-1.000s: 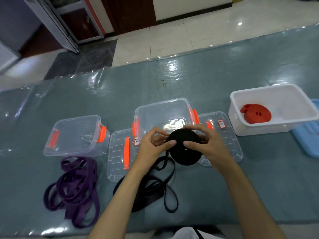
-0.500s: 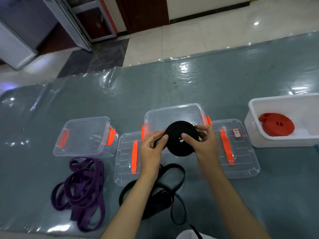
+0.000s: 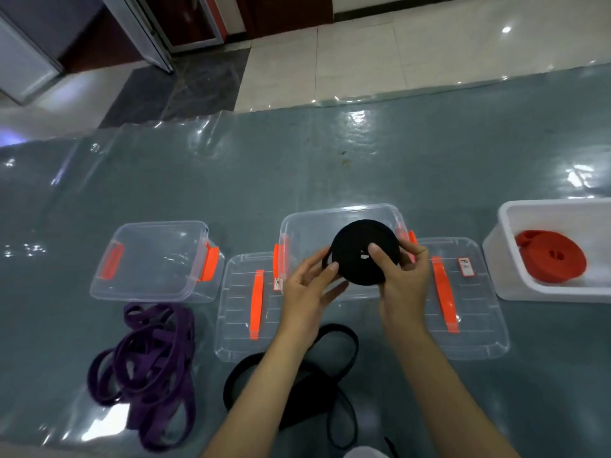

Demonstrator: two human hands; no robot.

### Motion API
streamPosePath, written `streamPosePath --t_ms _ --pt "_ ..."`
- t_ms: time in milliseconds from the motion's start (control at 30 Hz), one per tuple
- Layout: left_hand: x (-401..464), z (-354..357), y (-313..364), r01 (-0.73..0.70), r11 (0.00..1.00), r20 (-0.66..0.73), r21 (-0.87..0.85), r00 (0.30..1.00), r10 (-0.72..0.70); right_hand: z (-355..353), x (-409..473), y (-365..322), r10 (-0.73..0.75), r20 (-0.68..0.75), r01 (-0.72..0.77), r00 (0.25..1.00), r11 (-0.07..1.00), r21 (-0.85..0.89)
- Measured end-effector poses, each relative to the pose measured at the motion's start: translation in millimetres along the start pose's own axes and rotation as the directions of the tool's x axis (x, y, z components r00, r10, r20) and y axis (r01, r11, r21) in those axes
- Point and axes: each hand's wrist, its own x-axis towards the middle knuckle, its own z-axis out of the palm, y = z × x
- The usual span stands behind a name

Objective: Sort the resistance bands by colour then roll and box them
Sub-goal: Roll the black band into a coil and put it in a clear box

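Note:
A tightly rolled black band is held above the middle clear box. My left hand pinches its left edge, and my right hand grips its right side with the thumb on the roll's face. Loose black bands lie on the table under my forearms. A heap of loose purple bands lies at the front left. A rolled red band sits inside the white box on the right.
A second clear box with orange latches stands at the left. Two clear lids with orange handles lie flat either side of my hands. A glossy plastic sheet covers the grey table. Tiled floor lies beyond.
Both hands have lifted the black roll slightly forward, over the middle clear box. The roll's loose tail no longer hangs down to the table.

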Motion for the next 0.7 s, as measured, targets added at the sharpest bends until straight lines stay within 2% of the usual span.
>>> streamPosePath --t_ms 67,167,333,400,467,533,600,700 --pt "8 0 4 0.069 0.996 -0.001 -0.058 0.998 -0.069 2 6 2 0.015 -0.007 -0.015 1.000 1.000 -0.005" --pt "25 3 15 0.084 0.995 -0.053 -0.052 0.995 -0.087 9 16 6 0.046 -0.015 -0.046 0.999 0.999 -0.010" --pt "49 8 26 0.157 0.975 -0.107 -0.159 0.979 -0.175 25 31 14 0.101 -0.009 -0.099 0.995 0.987 0.126" --pt "60 9 26 0.177 0.973 -0.136 -0.151 0.971 -0.198 29 39 21 0.111 0.005 -0.110 0.994 0.988 0.104" --pt "73 8 22 0.192 0.974 -0.202 -0.123 0.956 -0.214 29 49 29 0.124 0.032 -0.122 0.992 0.991 -0.056" --pt "86 5 13 0.211 0.973 -0.268 -0.094 0.936 -0.229 25 61 36 0.138 0.063 -0.111 0.988 0.941 -0.320" --pt "98 3 3 0.244 0.969 -0.320 -0.042 0.915 -0.244 18 77 38 0.178 0.112 -0.080 0.978 0.807 -0.586" --pt "120 -3 -16 0.296 0.952 -0.377 0.072 0.892 -0.249 10 100 40 0.311 0.179 -0.015 0.934 0.532 -0.847"
